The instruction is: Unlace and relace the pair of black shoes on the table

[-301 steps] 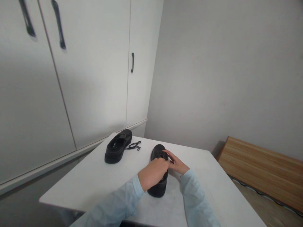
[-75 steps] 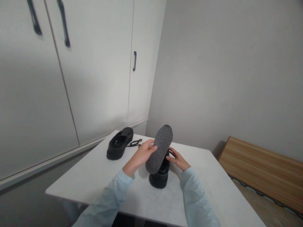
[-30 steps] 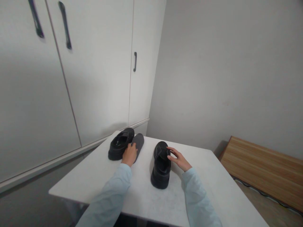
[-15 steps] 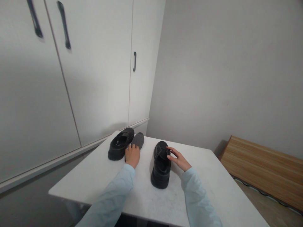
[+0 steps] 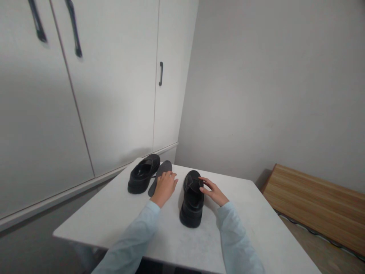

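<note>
Two black shoes stand on a white table. The right shoe (image 5: 192, 205) has its heel toward me, and my right hand (image 5: 213, 192) rests its fingers and thumb at the side of its upper, near the tongue. A dark grey insole (image 5: 153, 187) lies flat beside the left shoe (image 5: 139, 179). Above the insole's right side is my left hand (image 5: 165, 188), fingers spread and partly covering it, holding nothing. Whether its fingertips touch the insole is hard to tell.
The white table (image 5: 114, 224) reaches toward a white cupboard (image 5: 119, 95) with dark handles at the left. A grey wall (image 5: 256, 95) rises behind. A wooden panel (image 5: 313, 205) leans at the right, with a dark cable on the floor beneath it.
My left hand has let go of the insole and shifted right, its fingers now spread. The insole stays by the left shoe. My right hand keeps its place at the right shoe.
</note>
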Tool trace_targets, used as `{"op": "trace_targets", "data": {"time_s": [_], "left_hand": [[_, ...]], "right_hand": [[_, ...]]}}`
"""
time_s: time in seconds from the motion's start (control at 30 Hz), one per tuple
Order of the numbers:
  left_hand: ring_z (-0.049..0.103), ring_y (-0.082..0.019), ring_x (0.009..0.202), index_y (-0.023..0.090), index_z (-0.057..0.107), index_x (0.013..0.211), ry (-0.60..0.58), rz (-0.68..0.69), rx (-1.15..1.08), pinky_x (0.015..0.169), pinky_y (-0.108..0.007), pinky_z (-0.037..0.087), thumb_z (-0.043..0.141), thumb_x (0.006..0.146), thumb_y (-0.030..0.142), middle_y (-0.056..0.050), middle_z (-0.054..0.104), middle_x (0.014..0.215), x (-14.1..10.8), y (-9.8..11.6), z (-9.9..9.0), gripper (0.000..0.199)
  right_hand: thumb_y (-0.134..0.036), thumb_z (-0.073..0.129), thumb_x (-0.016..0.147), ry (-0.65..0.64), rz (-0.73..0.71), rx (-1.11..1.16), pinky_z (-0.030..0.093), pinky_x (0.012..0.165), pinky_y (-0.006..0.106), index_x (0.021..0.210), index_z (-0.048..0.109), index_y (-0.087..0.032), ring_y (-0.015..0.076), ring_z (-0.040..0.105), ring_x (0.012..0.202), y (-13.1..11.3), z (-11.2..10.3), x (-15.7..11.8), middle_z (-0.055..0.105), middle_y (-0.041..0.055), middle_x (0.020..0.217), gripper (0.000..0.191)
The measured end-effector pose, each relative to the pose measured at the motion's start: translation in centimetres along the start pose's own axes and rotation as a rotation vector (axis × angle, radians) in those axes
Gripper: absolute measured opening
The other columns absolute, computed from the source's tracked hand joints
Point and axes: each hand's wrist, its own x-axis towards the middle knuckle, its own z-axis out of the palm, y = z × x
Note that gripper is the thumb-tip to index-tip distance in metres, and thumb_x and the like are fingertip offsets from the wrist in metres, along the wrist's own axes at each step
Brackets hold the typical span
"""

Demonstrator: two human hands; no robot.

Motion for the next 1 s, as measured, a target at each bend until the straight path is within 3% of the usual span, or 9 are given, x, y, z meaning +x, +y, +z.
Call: {"op": "trace_targets", "data": {"time_s": [0.3, 0.47, 0.67, 0.77, 0.9, 1.0], "left_hand": [[0.055, -0.021, 0.097, 0.022, 0.059, 0.107, -0.047, 0.276, -0.221, 0.084, -0.035, 0.042, 0.044, 0.090, 0.033, -0.005, 0.062, 0.102, -5.0, 5.4, -4.5, 0.025], [0.053, -0.026, 0.108, 0.020, 0.055, 0.113, -0.036, 0.344, -0.131, 0.094, -0.044, 0.040, 0.058, 0.083, 0.031, -0.009, 0.061, 0.110, -7.8, 7.5, -3.0, 0.032], [0.049, -0.029, 0.111, 0.017, 0.050, 0.118, -0.041, 0.300, -0.048, 0.090, -0.044, 0.044, 0.068, 0.074, 0.019, -0.010, 0.059, 0.112, -8.0, 8.0, -0.4, 0.047], [0.050, -0.028, 0.108, 0.019, 0.052, 0.114, -0.084, 0.275, -0.063, 0.083, -0.042, 0.048, 0.067, 0.074, 0.016, -0.008, 0.059, 0.108, -7.7, 7.9, -0.2, 0.043], [0.050, -0.027, 0.106, 0.019, 0.055, 0.104, -0.136, 0.242, -0.099, 0.082, -0.041, 0.048, 0.063, 0.076, 0.014, -0.007, 0.059, 0.105, -7.4, 8.1, -0.7, 0.029], [0.050, -0.026, 0.105, 0.020, 0.056, 0.101, -0.158, 0.232, -0.128, 0.085, -0.039, 0.046, 0.062, 0.077, 0.014, -0.006, 0.060, 0.103, -7.2, 8.2, -1.1, 0.026]], "right_hand": [[-0.044, 0.066, 0.072, -0.002, 0.019, 0.038, 0.040, 0.098, 0.043, 0.121, 0.054, -0.027, 0.0268, 0.043, 0.124, -0.3, 0.1, -0.2, 0.050, 0.0075, 0.133, 0.053], [-0.045, 0.067, 0.071, -0.007, 0.012, 0.031, 0.040, 0.098, 0.044, 0.121, 0.055, -0.027, 0.0268, 0.044, 0.122, -0.1, 0.0, 0.0, 0.051, 0.0075, 0.132, 0.054], [-0.047, 0.066, 0.072, 0.002, -0.027, 0.045, 0.036, 0.102, 0.043, 0.120, 0.056, -0.026, 0.0259, 0.047, 0.121, 0.1, 0.0, 0.1, 0.053, 0.0075, 0.130, 0.052], [-0.049, 0.059, 0.077, 0.038, -0.007, 0.055, 0.040, 0.098, 0.042, 0.118, 0.057, -0.024, 0.0249, 0.052, 0.115, 0.4, -0.1, 0.2, 0.056, 0.0082, 0.127, 0.048], [-0.050, 0.052, 0.079, 0.132, 0.069, -0.004, 0.051, 0.080, 0.041, 0.110, 0.061, -0.023, 0.0246, 0.061, 0.098, 1.1, -0.3, 0.5, 0.061, 0.0087, 0.117, 0.042], [-0.042, 0.051, 0.078, 0.233, 0.048, -0.111, 0.051, 0.080, 0.041, 0.101, 0.064, -0.021, 0.0233, 0.062, 0.093, 1.9, -0.5, 0.6, 0.066, 0.0085, 0.107, 0.033]]}}
